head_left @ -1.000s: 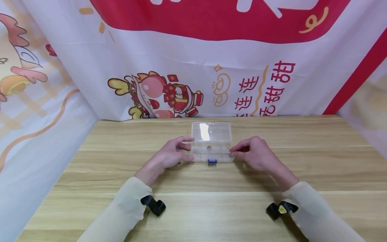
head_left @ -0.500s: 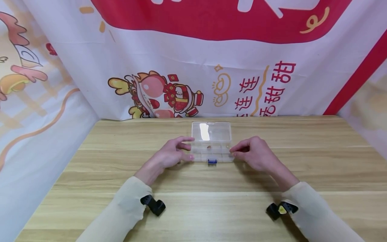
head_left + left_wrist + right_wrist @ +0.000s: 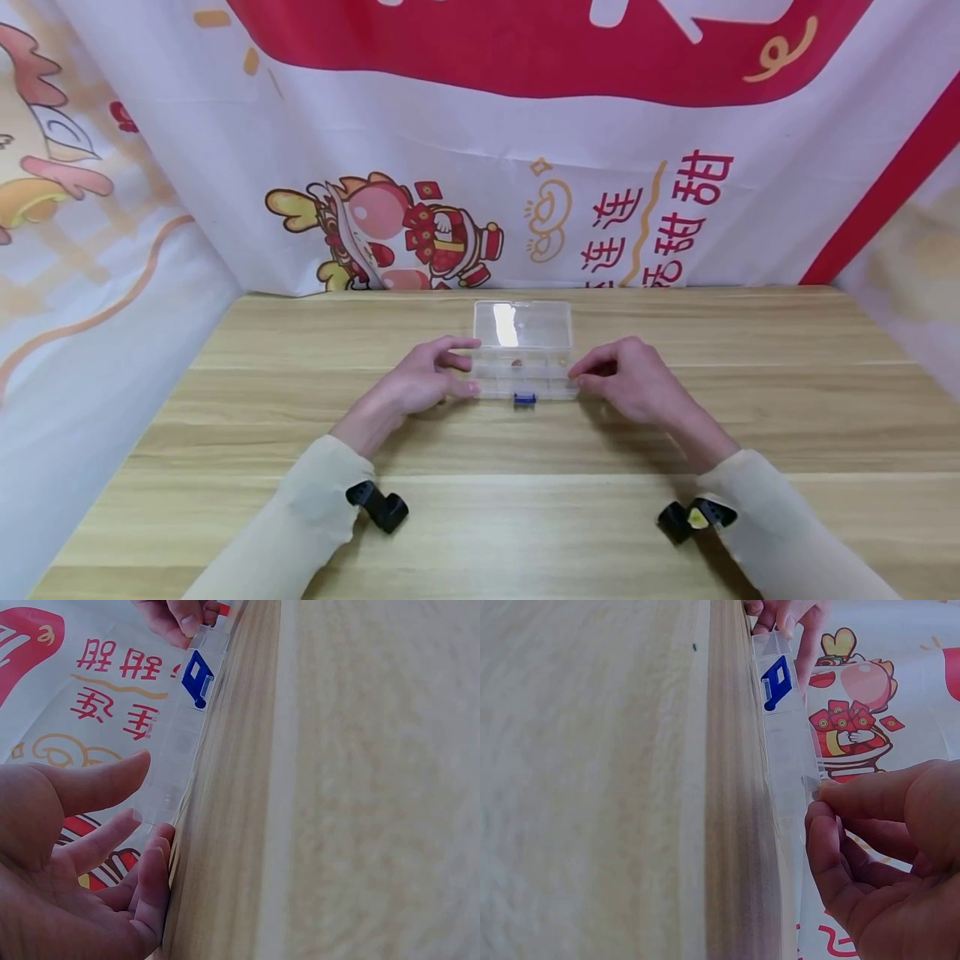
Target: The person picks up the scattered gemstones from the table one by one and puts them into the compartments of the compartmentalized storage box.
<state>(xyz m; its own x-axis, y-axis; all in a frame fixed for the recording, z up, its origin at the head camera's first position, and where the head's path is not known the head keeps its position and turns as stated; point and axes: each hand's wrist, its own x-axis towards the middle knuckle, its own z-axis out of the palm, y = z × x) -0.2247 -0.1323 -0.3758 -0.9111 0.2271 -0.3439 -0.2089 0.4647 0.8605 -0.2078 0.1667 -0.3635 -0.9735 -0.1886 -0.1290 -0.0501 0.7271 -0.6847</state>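
Observation:
A clear plastic compartment box (image 3: pixel 525 385) lies on the table with its hinged lid (image 3: pixel 536 325) laid back. A blue latch (image 3: pixel 524 399) marks its front edge. My left hand (image 3: pixel 420 379) grips the left end, thumb at the front corner and index finger near the hinge. At the right end, my right hand (image 3: pixel 633 383) pinches a small greyish piece (image 3: pixel 814 793) between thumb and index finger, right at the box wall; the fingertips mostly hide it. A tiny brown piece (image 3: pixel 517 363) sits in a rear compartment, and a small pale piece (image 3: pixel 562 363) in the rear right one.
The wooden table (image 3: pixel 480 517) ends at a white printed cloth (image 3: pixel 450 150) hanging behind the box. More printed cloth (image 3: pixel 90 275) hangs on the left. A black wrist camera (image 3: pixel 382 508) is on the left sleeve and another camera (image 3: pixel 678 521) on the right.
Both hands keep their places at the two ends of the box. The head view has shifted very slightly.

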